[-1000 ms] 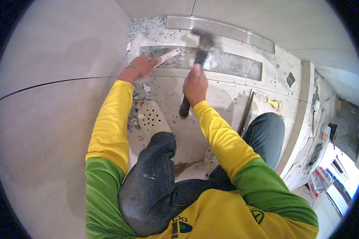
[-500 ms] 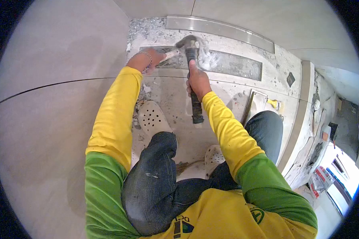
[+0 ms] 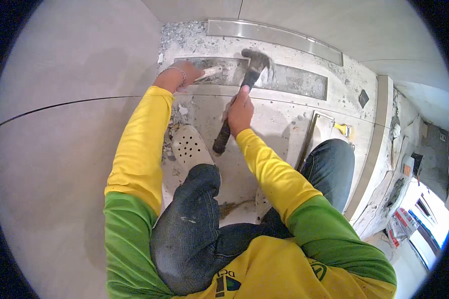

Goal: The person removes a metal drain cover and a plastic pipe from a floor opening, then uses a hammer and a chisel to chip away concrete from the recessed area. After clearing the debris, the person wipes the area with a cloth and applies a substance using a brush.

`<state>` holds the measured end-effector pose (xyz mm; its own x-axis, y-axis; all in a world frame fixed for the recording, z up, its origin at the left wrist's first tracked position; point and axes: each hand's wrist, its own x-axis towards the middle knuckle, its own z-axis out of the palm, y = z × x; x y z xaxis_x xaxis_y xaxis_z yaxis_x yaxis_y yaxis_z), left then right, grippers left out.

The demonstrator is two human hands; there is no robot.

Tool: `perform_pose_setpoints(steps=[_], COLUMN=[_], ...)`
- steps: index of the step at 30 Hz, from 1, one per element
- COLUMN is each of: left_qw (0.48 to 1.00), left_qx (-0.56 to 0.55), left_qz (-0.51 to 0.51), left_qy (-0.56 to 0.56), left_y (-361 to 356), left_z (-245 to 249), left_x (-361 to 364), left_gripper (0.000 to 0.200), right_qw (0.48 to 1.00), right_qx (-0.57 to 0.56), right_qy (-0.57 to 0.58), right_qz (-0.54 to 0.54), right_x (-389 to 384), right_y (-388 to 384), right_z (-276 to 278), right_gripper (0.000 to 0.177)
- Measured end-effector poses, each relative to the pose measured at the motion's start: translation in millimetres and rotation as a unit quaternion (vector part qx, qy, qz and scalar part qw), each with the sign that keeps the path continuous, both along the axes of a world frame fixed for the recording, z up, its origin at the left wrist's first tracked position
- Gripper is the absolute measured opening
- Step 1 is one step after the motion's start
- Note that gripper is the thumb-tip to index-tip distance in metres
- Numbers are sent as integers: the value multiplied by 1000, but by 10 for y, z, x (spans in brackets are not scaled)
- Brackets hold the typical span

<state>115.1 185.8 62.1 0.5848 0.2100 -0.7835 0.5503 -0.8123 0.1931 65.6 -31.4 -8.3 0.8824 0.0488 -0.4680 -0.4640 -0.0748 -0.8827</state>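
My left hand point(image 3: 185, 74) is closed around a pale, dusty chisel point(image 3: 212, 72), which slants to the right over a long rectangular recess point(image 3: 304, 83) in the floor. Grey, rubble-like material lines that recess. In my right hand point(image 3: 241, 112) is a claw hammer point(image 3: 250, 75), gripped midway along its black handle. Its head, slightly blurred, is over the recess to the right of the chisel and apart from it. Dust and small chips lie around the slot.
A long metal channel point(image 3: 274, 40) lies along the far wall. Beside my right knee are a metal-edged tile strip point(image 3: 318, 130) and a yellow brush point(image 3: 342, 129). Loose rubble point(image 3: 178, 118) sits by my left clog point(image 3: 190, 147). A dark diamond-shaped piece point(image 3: 363, 98) lies at right.
The hammer has swung away from the chisel's end, its head shifting right and its handle end left. My right hand has moved down and slightly left; the left hand has shifted slightly left.
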Motion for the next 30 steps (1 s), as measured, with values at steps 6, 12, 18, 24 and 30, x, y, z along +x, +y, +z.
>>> perform_pose_setpoints(steps=[6,12,18,24,30], left_qw=[999,991,995,997,994], left_qx=[-28,-65,-63,-35,-19], left_qz=[-19,9,28,26,-58], left_qy=[-29,-117,-69,-66,-94], left_y=[274,342,235,204,183], left_z=[-295,-547,-289,-293,-523], left_x=[-151,-197,-242,-247,-264], left_gripper=[66,70,70,71,62], right_qw=[986,997,998,985,976], right_qx=[-56,22,-22,-101,-178], right_qy=[109,62,-41,-5,15], right_qz=[117,46,50,141,121], right_x=[62,276,284,315,-118], right_y=[-57,40,161,-15,96], right_z=[22,580,126,-36,-468], right_gripper=[63,61,63,65,65])
